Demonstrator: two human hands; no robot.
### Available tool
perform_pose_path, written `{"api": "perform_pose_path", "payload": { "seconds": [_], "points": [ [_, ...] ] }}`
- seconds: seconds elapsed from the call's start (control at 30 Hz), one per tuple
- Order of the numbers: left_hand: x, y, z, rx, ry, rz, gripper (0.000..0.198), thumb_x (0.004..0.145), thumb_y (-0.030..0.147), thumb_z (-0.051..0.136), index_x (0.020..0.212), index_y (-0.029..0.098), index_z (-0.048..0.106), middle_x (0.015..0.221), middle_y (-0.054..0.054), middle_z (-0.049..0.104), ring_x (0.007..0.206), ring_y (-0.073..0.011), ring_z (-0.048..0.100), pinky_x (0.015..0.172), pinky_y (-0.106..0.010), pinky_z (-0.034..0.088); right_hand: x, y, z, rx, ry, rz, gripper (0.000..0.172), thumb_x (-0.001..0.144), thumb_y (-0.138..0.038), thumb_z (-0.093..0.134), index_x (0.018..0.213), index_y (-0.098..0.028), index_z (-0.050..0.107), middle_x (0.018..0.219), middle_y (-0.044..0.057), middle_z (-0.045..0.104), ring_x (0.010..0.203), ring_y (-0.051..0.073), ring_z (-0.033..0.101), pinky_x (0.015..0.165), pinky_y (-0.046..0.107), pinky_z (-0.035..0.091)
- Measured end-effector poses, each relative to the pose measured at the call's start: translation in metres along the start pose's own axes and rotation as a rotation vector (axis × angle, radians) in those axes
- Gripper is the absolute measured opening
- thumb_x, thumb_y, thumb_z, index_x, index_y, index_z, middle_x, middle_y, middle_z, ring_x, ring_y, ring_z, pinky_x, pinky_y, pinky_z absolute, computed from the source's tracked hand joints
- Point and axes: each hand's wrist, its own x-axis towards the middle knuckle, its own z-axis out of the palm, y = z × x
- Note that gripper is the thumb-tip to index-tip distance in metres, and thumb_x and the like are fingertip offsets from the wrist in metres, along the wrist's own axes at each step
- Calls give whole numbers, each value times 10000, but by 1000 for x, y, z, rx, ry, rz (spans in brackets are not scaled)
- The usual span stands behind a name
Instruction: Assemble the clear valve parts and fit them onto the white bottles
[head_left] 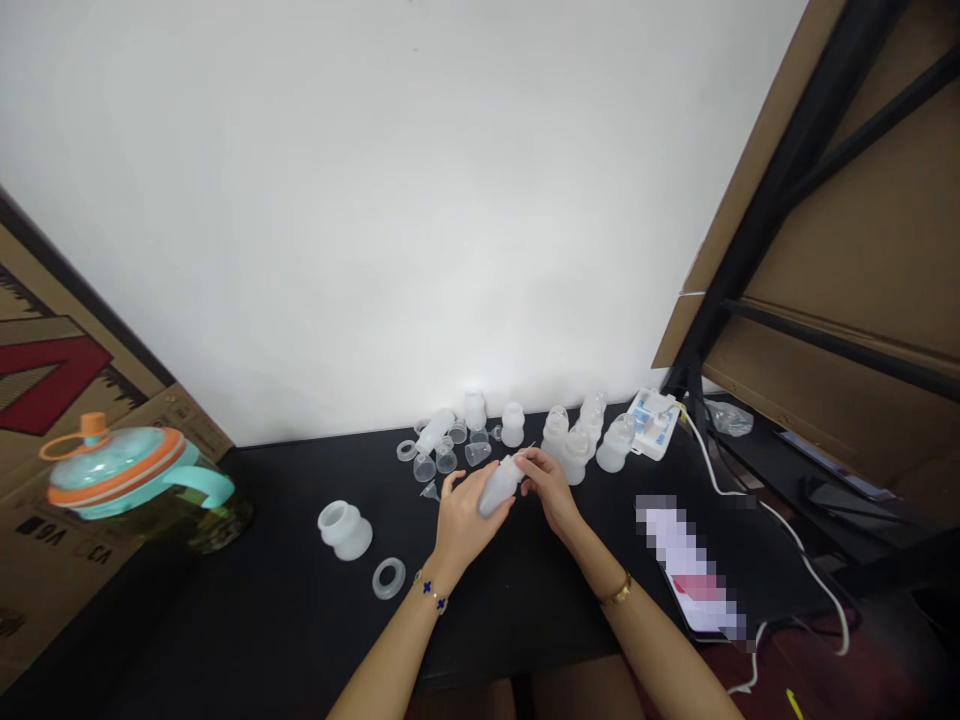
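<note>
A small white plastic bottle (pixel 496 490) is tilted in my left hand (pixel 466 512), whose fingers wrap round its body. My right hand (pixel 551 488) pinches at the bottle's neck end, with thumb and fingertips closed there. The fingers partly hide what sits on the neck. Left of my hands, a wide-mouthed white bottle (pixel 346 530) stands open-topped, and a translucent ring (pixel 388 578) lies in front of it. Beyond my left hand are several loose clear cups and funnels (pixel 446 457). Several capped baby bottles (pixel 576 455) stand past my right hand.
At the left stands a large turquoise-lidded jug (pixel 120 470) beside cardboard boxes (pixel 60 560). A white power strip (pixel 654 422) with cables sits at the back right, and a phone (pixel 694 575) lies on the black table (pixel 262 620). A white wall (pixel 450 200) closes off the back.
</note>
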Motion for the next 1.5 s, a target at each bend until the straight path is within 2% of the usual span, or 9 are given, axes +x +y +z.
{"api": "perform_pose_path", "payload": {
  "seconds": [0.3, 0.47, 0.63, 0.8, 1.03, 1.5],
  "points": [
    [1, 2, -2, -4, -20, 0, 453, 897, 351, 665, 1332, 247, 590, 1261, -95, 718, 1081, -274, 712, 1030, -463, 443, 0, -1, 1, 20, -1, 11, 327, 699, -477, 845, 776, -210, 674, 832, 16, 618, 673, 132, 516, 448, 204, 426],
    [1, 3, -2, -15, -15, -5, 448, 898, 342, 669, 1325, 238, 584, 1269, -90, 715, 1085, -267, 711, 1031, -465, 437, -2, -1, 1, 21, -20, 9, 328, 714, -490, 832, 832, -212, 705, 822, 11, 599, 680, 131, 516, 448, 200, 435],
    [1, 4, -2, -28, -16, -25, 437, 896, 345, 665, 1314, 239, 591, 1281, -96, 709, 1083, -264, 711, 1025, -463, 449, -5, -8, 4, 8, -36, 29, 343, 727, -507, 809, 919, -227, 758, 911, 29, 641, 715, 142, 544, 460, 204, 435],
    [2, 3, -2, -38, -11, -31, 440, 887, 354, 669, 1309, 245, 606, 1267, -103, 715, 1079, -273, 713, 1010, -464, 471, -6, -11, 5, 9, -41, 23, 310, 733, -500, 804, 874, -225, 774, 972, 50, 663, 754, 157, 558, 463, 205, 431],
    [2, 2, -2, -18, -30, -17, 450, 888, 350, 673, 1319, 243, 607, 1263, -97, 718, 1072, -268, 718, 1011, -466, 476, -1, -4, 1, 13, 11, 31, 312, 684, -489, 842, 809, -212, 770, 941, 52, 685, 714, 154, 563, 460, 226, 416],
    [3, 3, -3, -23, -45, -27, 435, 890, 334, 671, 1316, 264, 617, 1249, -77, 727, 1069, -266, 719, 1022, -464, 464, 0, -3, 0, -13, 8, 10, 294, 710, -479, 831, 715, -207, 722, 847, 24, 658, 676, 140, 536, 480, 238, 392]
  ]
}}
